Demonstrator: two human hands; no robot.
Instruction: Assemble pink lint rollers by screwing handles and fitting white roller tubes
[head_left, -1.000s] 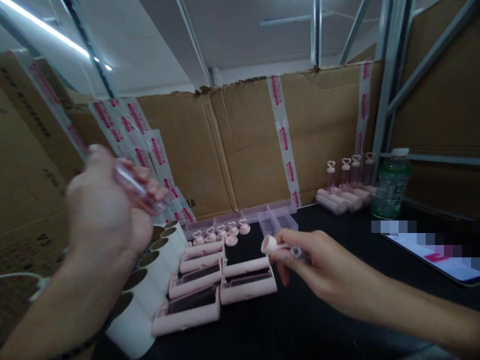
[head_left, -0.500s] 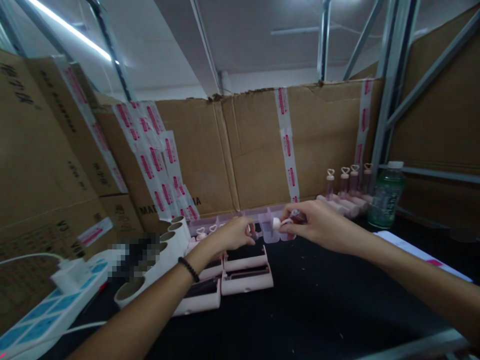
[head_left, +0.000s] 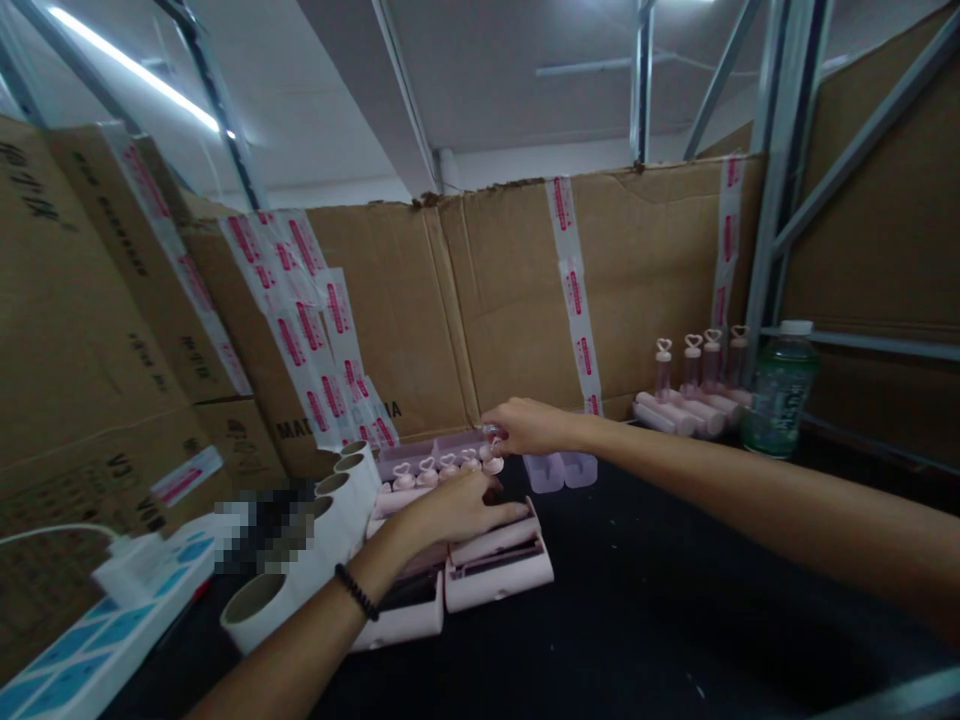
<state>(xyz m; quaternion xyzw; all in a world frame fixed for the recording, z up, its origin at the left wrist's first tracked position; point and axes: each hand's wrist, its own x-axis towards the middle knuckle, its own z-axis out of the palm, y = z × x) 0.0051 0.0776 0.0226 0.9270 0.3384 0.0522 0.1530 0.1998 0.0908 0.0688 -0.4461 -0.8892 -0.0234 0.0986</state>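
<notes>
My right hand [head_left: 531, 425] is closed at the right end of a row of small heart-topped tubes [head_left: 448, 465]. Its fingertips pinch a clear tube with a pale pink cap, mostly covered by the fingers. The row stands along a purple translucent tray [head_left: 461, 442]. My left hand [head_left: 457, 508], with a black beaded bracelet [head_left: 356, 592] at the wrist, reaches over several open pink cases [head_left: 499, 585] with dark insides. Its thumb is stretched out and apart from the fingers, touching or just above a case, and nothing shows in it.
White cardboard-cored rolls [head_left: 255, 600] stand left of the cases, by a power strip [head_left: 97, 640]. At the back right are more heart-topped tubes, pink cylinders [head_left: 694, 412] and a green bottle [head_left: 780, 395]. Cardboard walls [head_left: 510, 300] enclose the black tabletop [head_left: 615, 600].
My right hand has moved left, from the tray's right compartments to the end of the tube row. My left hand has lowered onto the cases, its thumb now spread.
</notes>
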